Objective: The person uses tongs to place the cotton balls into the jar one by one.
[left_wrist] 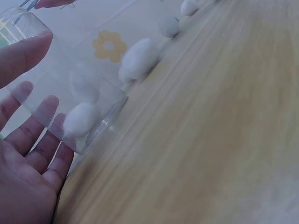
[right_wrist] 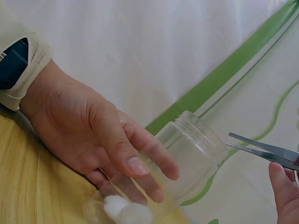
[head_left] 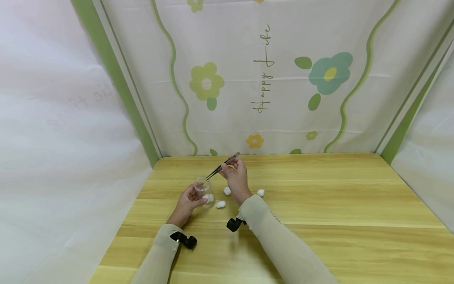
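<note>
A clear jar (head_left: 200, 188), its mouth uncovered, is gripped by my left hand (head_left: 186, 203), thumb on one side and fingers round the other. Low inside it lie white cotton balls (left_wrist: 81, 120), two of them visible. Metal tweezers (head_left: 223, 165) are pinched in my right hand (head_left: 237, 177). Their tips point down at the jar's mouth, slightly apart with nothing between them, as the right wrist view shows. On the table beside the jar rest loose cotton balls, one close by (head_left: 221, 204), another behind it (head_left: 227, 191) and a third to the right of my right wrist (head_left: 260, 193).
The wooden table (head_left: 337, 197) reaches back to a white curtain (head_left: 234, 118) printed with flowers and lettering. More white cloth (head_left: 64, 157) hangs along the left side. A small black camera (head_left: 234, 225) sticks out from the right sleeve.
</note>
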{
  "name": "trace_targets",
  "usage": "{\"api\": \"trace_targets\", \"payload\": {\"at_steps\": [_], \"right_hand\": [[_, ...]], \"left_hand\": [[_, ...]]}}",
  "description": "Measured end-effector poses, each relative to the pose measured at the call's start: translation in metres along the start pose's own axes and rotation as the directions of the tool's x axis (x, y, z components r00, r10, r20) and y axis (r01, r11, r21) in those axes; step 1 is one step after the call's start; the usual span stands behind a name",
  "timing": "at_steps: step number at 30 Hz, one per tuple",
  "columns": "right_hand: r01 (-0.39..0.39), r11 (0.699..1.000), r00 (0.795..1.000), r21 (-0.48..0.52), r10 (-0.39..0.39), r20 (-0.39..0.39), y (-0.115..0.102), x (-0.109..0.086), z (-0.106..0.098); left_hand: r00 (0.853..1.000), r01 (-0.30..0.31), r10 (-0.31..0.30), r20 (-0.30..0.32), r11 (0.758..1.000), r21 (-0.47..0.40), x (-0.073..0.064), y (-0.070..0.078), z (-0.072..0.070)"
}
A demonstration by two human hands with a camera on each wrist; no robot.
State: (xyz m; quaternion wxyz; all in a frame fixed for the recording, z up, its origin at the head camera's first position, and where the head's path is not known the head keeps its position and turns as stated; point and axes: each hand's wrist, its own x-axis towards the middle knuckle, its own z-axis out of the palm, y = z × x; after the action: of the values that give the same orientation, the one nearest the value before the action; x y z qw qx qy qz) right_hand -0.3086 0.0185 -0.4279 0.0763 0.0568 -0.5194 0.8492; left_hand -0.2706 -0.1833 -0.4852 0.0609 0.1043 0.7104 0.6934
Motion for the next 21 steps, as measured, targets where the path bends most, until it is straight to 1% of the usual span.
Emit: {"api": "trace_targets", "payload": {"at_steps": [2,4,9,11,16,21], "right_hand": [[0.0,1.0,1.0,0.0,0.0,0.004,0.0,0.0,-0.001],[-0.001,1.0,1.0,-0.003,0.001,0.009,0.0,0.0,-0.001],[-0.003,1.0,1.0,-0.009,0.003,0.016,0.001,0.0,-0.004],[-0.002,1.0,1.0,-0.009,0.003,0.017,0.001,-0.001,-0.004],[0.007,1.0,1.0,-0.008,-0.006,0.029,-0.004,-0.003,-0.006],[0.008,1.0,0.999,0.007,-0.008,0.044,-0.009,-0.004,-0.008]], "left_hand": [[1.0,0.001,-0.001,-0.003,1.0,0.005,0.0,0.0,0.0],[1.0,0.006,-0.006,-0.003,1.0,0.007,0.002,-0.003,-0.001],[1.0,0.013,-0.013,-0.003,1.0,-0.015,0.009,-0.019,-0.006],[1.0,0.011,-0.011,-0.007,1.0,-0.02,0.01,-0.023,-0.007],[1.0,0.0,0.0,-0.024,1.0,-0.009,0.01,-0.026,-0.008],[0.999,-0.019,0.019,-0.028,1.0,-0.002,0.009,-0.026,-0.008]]}}
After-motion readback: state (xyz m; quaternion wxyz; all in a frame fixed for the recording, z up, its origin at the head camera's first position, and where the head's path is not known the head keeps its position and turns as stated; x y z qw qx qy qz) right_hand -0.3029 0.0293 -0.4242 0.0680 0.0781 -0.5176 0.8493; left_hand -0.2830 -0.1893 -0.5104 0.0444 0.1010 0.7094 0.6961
